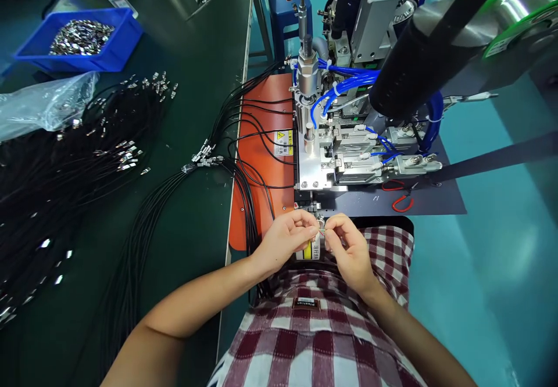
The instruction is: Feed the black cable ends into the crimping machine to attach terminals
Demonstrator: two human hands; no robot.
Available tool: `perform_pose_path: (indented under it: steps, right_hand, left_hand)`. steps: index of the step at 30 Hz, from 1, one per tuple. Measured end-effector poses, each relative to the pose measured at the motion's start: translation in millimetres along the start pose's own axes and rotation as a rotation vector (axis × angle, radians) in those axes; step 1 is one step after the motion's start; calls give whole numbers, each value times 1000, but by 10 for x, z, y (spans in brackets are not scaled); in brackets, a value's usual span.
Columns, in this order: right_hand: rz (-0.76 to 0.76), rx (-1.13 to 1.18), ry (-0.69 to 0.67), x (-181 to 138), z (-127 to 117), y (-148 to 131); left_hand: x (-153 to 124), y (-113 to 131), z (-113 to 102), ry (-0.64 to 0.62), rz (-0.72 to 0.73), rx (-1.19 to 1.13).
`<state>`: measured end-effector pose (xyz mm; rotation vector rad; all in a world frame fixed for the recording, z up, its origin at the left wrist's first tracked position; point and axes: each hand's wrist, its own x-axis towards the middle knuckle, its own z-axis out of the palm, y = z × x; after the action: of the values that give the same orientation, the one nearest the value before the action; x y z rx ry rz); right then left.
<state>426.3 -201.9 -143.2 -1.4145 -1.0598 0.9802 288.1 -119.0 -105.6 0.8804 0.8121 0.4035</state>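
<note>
Standing leftmost, a smooth blue plastic bin [111,58] holds glinting metal pieces [82,37]; slender black cables [146,218] curve across the counter [192,300]. The left hand [294,235] narrowly pinches fine wires [322,230] between it and the right hand [349,250], whose grip pinches them too.

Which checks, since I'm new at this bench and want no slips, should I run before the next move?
1. Left hand and right hand both on the thin wires: ok, fingertips pinch from either side.
2. Wires separated from each other: cannot tell, too small.
3. Fingers clear of the machine: cannot tell, they look close to its front edge.
4. Orange plate free of cables: not ok, black cables cross it.
5. Red-handled tool apart from the hands: ok.
6. Blue bin upright: ok, it holds small metal parts.
</note>
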Motion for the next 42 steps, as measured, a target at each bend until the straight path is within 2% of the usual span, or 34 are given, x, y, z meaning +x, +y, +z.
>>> perform_pose_path:
  steps: [3, 10, 14, 26, 38, 40, 42]
  right_hand:
    - [35, 40, 21, 19, -33, 5]
    - [-184, -206, 125, 18, -76, -71]
    - [-207, -243, 121, 11, -67, -96]
    - [34, -6, 86, 56, -6, -110]
    - [374, 453, -62, 96, 23, -51]
    - [412, 482, -109, 97, 7, -74]
    - [417, 465, -101, 85, 2, -93]
  left_hand:
    - [17, -2, -19, 3, -1, -24]
    - [26, -2, -33, 8, -15, -46]
    - [27, -18, -42, 3, -3, -35]
    - [11, -20, -45, -15, -9, -23]
    - [37, -15, -48, -63, -10, -96]
    - [35, -27, -44, -64, 0, -95]
    - [29, -37, -38, -56, 6, -95]
